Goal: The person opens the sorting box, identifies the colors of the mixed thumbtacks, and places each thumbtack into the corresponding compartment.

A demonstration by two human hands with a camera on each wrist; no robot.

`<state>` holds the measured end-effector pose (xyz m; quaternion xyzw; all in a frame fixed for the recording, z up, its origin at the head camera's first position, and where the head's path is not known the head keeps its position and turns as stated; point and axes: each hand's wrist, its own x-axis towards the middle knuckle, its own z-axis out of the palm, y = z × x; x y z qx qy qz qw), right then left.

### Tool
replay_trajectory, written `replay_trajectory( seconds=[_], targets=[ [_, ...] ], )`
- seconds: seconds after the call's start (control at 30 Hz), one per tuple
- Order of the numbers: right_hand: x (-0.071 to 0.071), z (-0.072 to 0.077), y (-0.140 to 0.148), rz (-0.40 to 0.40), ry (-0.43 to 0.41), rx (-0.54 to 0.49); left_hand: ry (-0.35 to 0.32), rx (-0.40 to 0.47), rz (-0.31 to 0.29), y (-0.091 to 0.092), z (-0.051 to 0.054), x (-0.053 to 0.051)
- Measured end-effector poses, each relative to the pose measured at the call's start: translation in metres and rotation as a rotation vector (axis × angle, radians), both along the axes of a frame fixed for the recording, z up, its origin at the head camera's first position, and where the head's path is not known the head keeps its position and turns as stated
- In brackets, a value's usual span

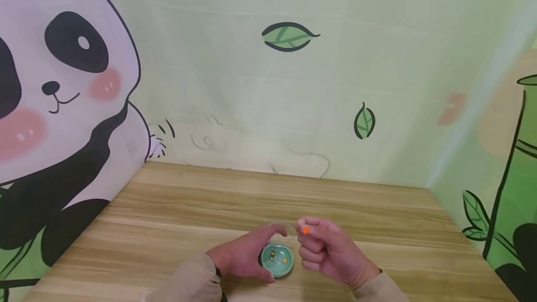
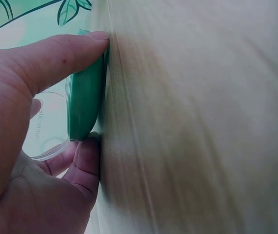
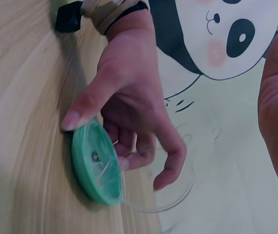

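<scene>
A small round green case [image 1: 277, 274] sits on the table with its clear lid [image 3: 175, 201] raised on the far side. My left hand [image 1: 245, 253] grips the case by its rim, the thumb on the near side and fingers around the back, as the left wrist view shows against the green wall [image 2: 85, 105]. Inside lie a few small gold-coloured round pieces [image 1: 272, 255] and one orange-yellow piece [image 1: 285, 261]. Just right of the case, my right hand [image 1: 331, 250] pinches a tiny bright orange piece [image 1: 306, 230] between thumb and forefinger, above the table. Its exact kind is too small to tell.
The wood-grain table [image 1: 201, 195] extends around both hands. Behind it hangs a pale green backdrop [image 1: 235, 83] with a printed panda and leaves, and it wraps round both sides. A dark band [image 3: 68, 17] is on the left wrist.
</scene>
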<state>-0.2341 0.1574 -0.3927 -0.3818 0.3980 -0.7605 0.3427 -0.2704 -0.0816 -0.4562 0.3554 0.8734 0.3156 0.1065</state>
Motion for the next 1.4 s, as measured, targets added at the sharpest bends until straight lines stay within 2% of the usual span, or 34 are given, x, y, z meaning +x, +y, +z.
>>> replay_trajectory(
  seconds=[0.43, 0.77, 1.4],
  targets=[
    [0.007, 0.013, -0.008, 0.092, 0.029, -0.085, 0.020, 0.006, -0.005, -0.001, 0.000, 0.001],
    [0.013, 0.023, -0.009, 0.109, 0.058, -0.109, 0.023, -0.001, -0.006, 0.000, 0.000, -0.001],
    [0.017, 0.028, -0.011, 0.133, 0.070, -0.126, -0.012, -0.005, 0.006, -0.002, 0.002, -0.001]
  ],
)
